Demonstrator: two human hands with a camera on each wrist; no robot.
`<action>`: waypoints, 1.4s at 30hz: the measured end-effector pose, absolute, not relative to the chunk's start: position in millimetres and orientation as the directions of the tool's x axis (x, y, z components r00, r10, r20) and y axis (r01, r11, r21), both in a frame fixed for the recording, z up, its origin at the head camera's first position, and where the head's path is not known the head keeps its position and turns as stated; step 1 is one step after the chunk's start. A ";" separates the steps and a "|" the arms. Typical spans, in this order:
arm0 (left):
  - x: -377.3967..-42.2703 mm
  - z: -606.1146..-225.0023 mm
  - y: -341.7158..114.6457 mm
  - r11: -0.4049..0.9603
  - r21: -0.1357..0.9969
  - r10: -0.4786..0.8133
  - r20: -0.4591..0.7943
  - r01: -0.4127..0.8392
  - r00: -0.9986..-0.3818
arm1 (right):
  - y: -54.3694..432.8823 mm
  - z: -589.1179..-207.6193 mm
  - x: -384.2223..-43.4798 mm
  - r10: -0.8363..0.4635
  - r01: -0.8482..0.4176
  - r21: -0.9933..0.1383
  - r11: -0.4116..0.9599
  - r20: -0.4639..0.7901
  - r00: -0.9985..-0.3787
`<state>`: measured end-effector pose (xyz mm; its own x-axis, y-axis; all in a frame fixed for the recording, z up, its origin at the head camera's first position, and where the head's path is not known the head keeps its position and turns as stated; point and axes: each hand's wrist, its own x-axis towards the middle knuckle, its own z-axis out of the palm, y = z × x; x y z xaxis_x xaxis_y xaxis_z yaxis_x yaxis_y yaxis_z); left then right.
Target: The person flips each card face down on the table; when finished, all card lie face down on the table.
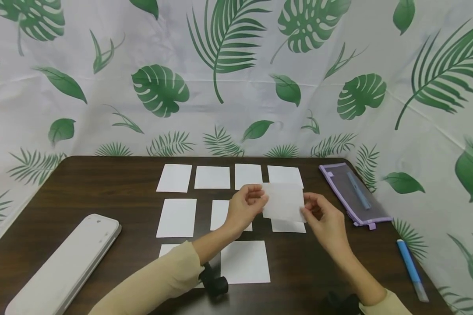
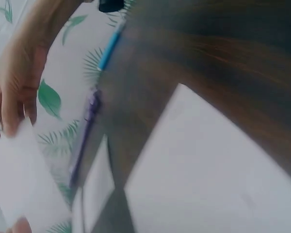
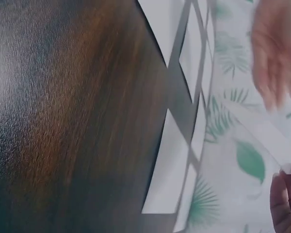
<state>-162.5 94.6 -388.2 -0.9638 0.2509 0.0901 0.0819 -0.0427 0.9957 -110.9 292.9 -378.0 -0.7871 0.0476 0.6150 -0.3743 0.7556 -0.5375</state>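
Note:
A blank white sheet of paper [image 1: 283,202] is held up over the table between both hands. My left hand [image 1: 245,210] pinches its left edge between thumb and fingers, while my right hand [image 1: 328,224] grips the right edge near the lower corner. Behind and below it, part of another white sheet [image 1: 288,226] shows on the table. In the left wrist view the lifted paper [image 2: 26,182] hangs from the right hand [image 2: 17,82], with left fingertips at the bottom corner. The right wrist view shows the paper [image 3: 264,131] almost edge-on.
Several white sheets [image 1: 176,218] lie in rows on the dark wooden table [image 1: 114,183]. A long white case [image 1: 65,267] rests at the left. On the right are a purple-edged mesh pouch [image 1: 339,183] holding a pen, and a blue marker [image 1: 411,269]. A leaf-print cloth [image 1: 236,109] hangs behind.

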 end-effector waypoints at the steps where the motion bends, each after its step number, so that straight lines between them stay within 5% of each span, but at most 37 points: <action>1: -162.9 -392.2 91.8 -0.022 0.997 0.231 0.079 0.076 -0.970 | 296.3 -378.5 -111.8 0.075 -0.346 -0.578 0.739 0.580 -0.811; 7: -162.4 -414.0 83.3 0.074 0.996 0.202 0.038 0.054 -0.979 | 308.0 -386.4 -114.5 0.146 -0.233 -0.834 0.500 0.347 -0.927; 11: -160.4 -421.1 83.6 0.074 0.994 0.207 0.068 0.085 -0.976 | 309.6 -392.2 -116.6 0.129 -0.185 -0.901 0.393 0.253 -0.959; 33: -117.7 -439.6 103.4 0.178 0.975 0.374 0.059 0.134 -0.926 | 353.8 -418.1 -93.6 0.048 -0.028 -0.844 0.535 0.063 -0.997; 42: -106.2 -443.3 107.2 0.303 0.915 0.458 0.104 0.265 -0.883 | 369.7 -423.5 -83.3 -0.054 0.006 -0.835 0.550 -0.043 -0.998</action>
<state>-106.2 107.2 -443.3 -0.8828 0.4581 0.1039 0.2652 0.3034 0.9152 -83.3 369.7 -423.5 -0.9976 -0.0544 -0.0434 0.0064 0.5496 -0.8354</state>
